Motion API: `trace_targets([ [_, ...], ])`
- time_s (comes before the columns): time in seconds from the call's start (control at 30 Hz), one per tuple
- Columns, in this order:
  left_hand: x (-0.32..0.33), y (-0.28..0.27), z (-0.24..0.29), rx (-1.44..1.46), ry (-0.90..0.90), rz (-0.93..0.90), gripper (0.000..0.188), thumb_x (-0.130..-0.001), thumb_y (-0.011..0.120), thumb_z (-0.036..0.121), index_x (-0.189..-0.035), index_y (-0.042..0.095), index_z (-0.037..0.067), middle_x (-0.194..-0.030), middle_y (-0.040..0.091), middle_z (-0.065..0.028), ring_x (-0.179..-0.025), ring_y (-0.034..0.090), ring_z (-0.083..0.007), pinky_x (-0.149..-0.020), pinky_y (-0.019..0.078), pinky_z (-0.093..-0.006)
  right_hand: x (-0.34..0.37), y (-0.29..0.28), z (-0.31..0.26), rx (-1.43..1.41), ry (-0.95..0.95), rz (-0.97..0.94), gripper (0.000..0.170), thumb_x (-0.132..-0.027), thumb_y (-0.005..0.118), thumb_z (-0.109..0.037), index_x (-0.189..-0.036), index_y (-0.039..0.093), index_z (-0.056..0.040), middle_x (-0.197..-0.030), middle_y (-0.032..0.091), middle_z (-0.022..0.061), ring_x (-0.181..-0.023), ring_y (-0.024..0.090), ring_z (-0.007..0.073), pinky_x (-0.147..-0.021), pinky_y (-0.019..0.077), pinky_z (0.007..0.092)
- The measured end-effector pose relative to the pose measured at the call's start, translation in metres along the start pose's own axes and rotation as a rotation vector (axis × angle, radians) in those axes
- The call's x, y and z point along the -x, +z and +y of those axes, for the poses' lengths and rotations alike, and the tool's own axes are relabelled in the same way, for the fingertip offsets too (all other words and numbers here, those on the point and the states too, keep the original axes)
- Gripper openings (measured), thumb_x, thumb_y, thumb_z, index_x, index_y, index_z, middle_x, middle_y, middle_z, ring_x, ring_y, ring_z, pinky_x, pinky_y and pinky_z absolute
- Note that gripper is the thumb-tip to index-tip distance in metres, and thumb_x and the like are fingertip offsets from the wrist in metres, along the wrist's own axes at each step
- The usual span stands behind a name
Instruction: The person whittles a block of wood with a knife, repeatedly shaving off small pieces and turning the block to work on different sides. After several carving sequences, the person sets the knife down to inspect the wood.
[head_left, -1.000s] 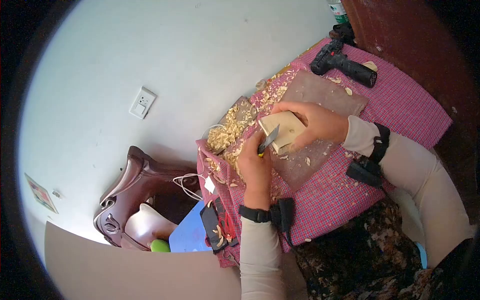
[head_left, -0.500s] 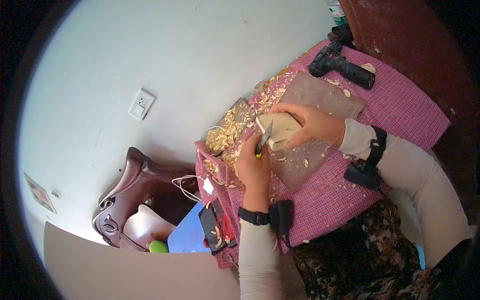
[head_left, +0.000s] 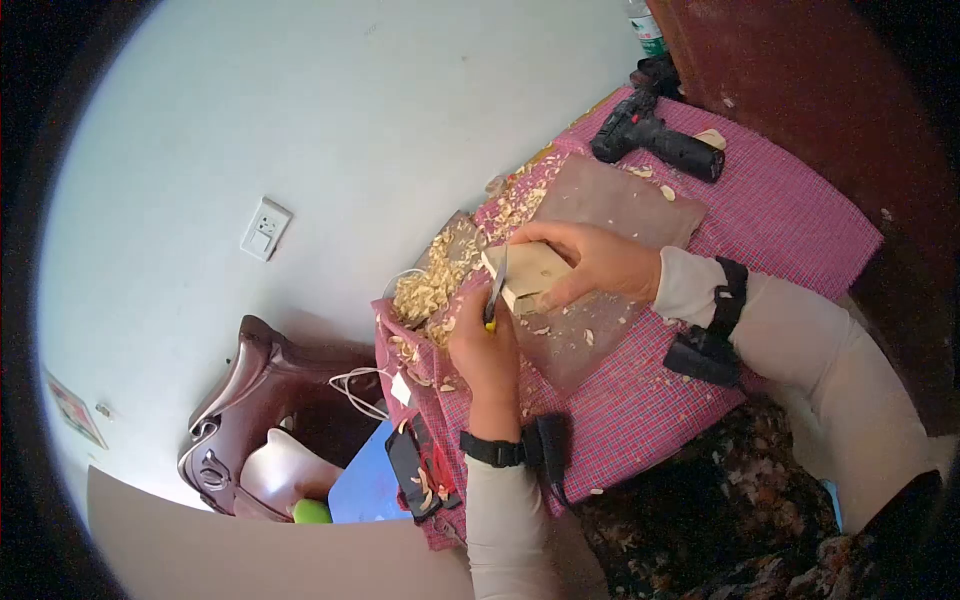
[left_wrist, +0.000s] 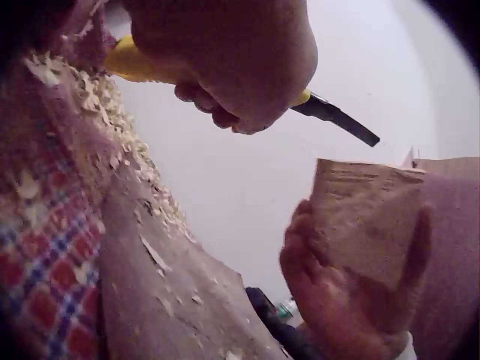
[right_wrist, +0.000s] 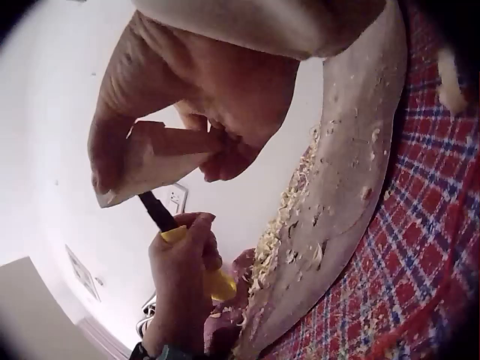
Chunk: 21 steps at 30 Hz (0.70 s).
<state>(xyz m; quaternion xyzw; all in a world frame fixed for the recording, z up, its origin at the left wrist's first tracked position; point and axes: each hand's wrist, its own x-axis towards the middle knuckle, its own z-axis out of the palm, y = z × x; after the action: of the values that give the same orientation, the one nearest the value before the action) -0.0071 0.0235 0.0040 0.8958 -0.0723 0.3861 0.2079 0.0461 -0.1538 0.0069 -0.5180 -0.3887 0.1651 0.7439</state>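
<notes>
Wooden block [head_left: 530, 270] held in the right hand [head_left: 610, 265] — yellow-handled knife [head_left: 498, 278] gripped in the left hand [head_left: 485, 352], blade near the block, shavings [head_left: 430, 292] nearby

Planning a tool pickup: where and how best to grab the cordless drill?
I'd grip the cordless drill mid-handle, from above, fingers wrapping across it. It lies on its side on the checked tablecloth, its uncovered handle slimmer than the head and angled away from it. Watch the pale wood chip beside the handle's outer end.
</notes>
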Motion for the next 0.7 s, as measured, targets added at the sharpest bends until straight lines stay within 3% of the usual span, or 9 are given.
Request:
trace_targets([
  [0.13,0.000,0.007,-0.004,0.048,-0.030,0.001,0.016,-0.078,0.057,0.010,-0.093,0.060,0.005,-0.081,0.061,-0.0165,-0.073,0.060,-0.0320,-0.064,0.0465,-0.0368,0.001,0.002,0.000,-0.057,0.059,0.001,0.069,-0.061,0.072,-0.008,-0.120,0.038,-0.0009,-0.110,0.048,0.0048,-0.102,0.048,0.0132,-0.087,0.0410,0.0276],
  [0.17,-0.004,0.008,-0.010,0.012,-0.122,-0.049,0.017,-0.079,0.056,0.013,-0.093,0.060,0.004,-0.082,0.061,-0.0170,-0.073,0.060,-0.0322,-0.064,0.0466,-0.0370,0.003,0.005,0.001,-0.058,0.064,-0.002,0.069,-0.061,0.072,-0.008,-0.120,0.038,-0.0009,-0.110,0.048,0.0048,-0.102,0.048,0.0132,-0.087,0.0410,0.0276],
  [0.23,-0.008,0.009,-0.045,-0.040,-0.235,-0.079,0.018,-0.080,0.056,0.016,-0.093,0.061,0.003,-0.083,0.061,-0.0175,-0.074,0.060,-0.0325,-0.064,0.0467,-0.0372,0.004,0.013,0.002,0.077,-0.171,-0.217,0.063,-0.064,0.072,-0.015,-0.118,0.043,-0.0006,-0.105,0.052,0.0075,-0.097,0.049,0.0133,-0.082,0.0422,0.0255],
  [0.3,-0.006,0.018,-0.094,0.292,-0.500,-0.036,0.022,-0.082,0.054,0.020,-0.093,0.061,0.003,-0.082,0.061,-0.0182,-0.074,0.060,-0.0325,-0.064,0.0470,-0.0375,0.001,0.014,0.003,0.083,-0.133,-0.220,0.061,-0.065,0.072,-0.015,-0.118,0.043,-0.0005,-0.105,0.052,0.0073,-0.098,0.049,0.0133,-0.082,0.0418,0.0259],
  [0.33,-0.013,-0.002,-0.045,-0.182,-0.381,-0.013,0.019,-0.080,0.057,0.018,-0.092,0.061,0.004,-0.082,0.062,-0.0174,-0.074,0.060,-0.0315,-0.064,0.0473,-0.0369,0.003,0.015,0.004,0.086,-0.110,-0.172,0.060,-0.066,0.071,-0.014,-0.117,0.043,-0.0005,-0.106,0.052,0.0071,-0.099,0.048,0.0134,-0.083,0.0414,0.0263],
  [0.37,-0.013,-0.002,-0.036,-0.191,-0.364,-0.018,0.019,-0.080,0.057,0.018,-0.092,0.061,0.004,-0.082,0.062,-0.0174,-0.074,0.060,-0.0315,-0.064,0.0473,-0.0369,0.002,0.010,0.006,0.079,-0.125,-0.162,0.060,-0.066,0.071,-0.014,-0.117,0.043,-0.0005,-0.106,0.052,0.0071,-0.099,0.048,0.0134,-0.083,0.0414,0.0263],
  [0.43,-0.005,0.001,-0.026,-0.115,-0.101,0.071,0.016,-0.082,0.056,0.016,-0.090,0.060,0.003,-0.074,0.061,-0.0173,-0.066,0.060,-0.0282,-0.058,0.0454,-0.0341,-0.003,-0.005,0.009,-0.014,-0.008,-0.050,0.058,-0.067,0.069,-0.012,-0.118,0.042,0.0000,-0.106,0.052,0.0072,-0.100,0.048,0.0135,-0.085,0.0410,0.0263],
  [0.57,0.000,0.003,-0.003,0.035,0.074,0.030,0.022,-0.076,0.060,0.010,-0.097,0.060,0.003,-0.077,0.061,-0.0173,-0.069,0.060,-0.0303,-0.062,0.0464,-0.0337,-0.004,-0.007,0.013,-0.072,-0.054,0.012,0.057,-0.068,0.067,-0.009,-0.118,0.042,0.0008,-0.107,0.052,0.0073,-0.100,0.050,0.0144,-0.084,0.0420,0.0254],
  [0.7,0.003,0.006,0.001,0.072,-0.061,-0.061,0.019,-0.075,0.059,0.010,-0.094,0.060,0.006,-0.084,0.061,-0.0158,-0.076,0.060,-0.0322,-0.066,0.0474,-0.0370,-0.002,-0.005,0.007,-0.105,0.037,0.016,0.067,-0.066,0.067,-0.008,-0.124,0.036,-0.0008,-0.113,0.047,0.0057,-0.106,0.046,0.0136,-0.089,0.0398,0.0268],
])
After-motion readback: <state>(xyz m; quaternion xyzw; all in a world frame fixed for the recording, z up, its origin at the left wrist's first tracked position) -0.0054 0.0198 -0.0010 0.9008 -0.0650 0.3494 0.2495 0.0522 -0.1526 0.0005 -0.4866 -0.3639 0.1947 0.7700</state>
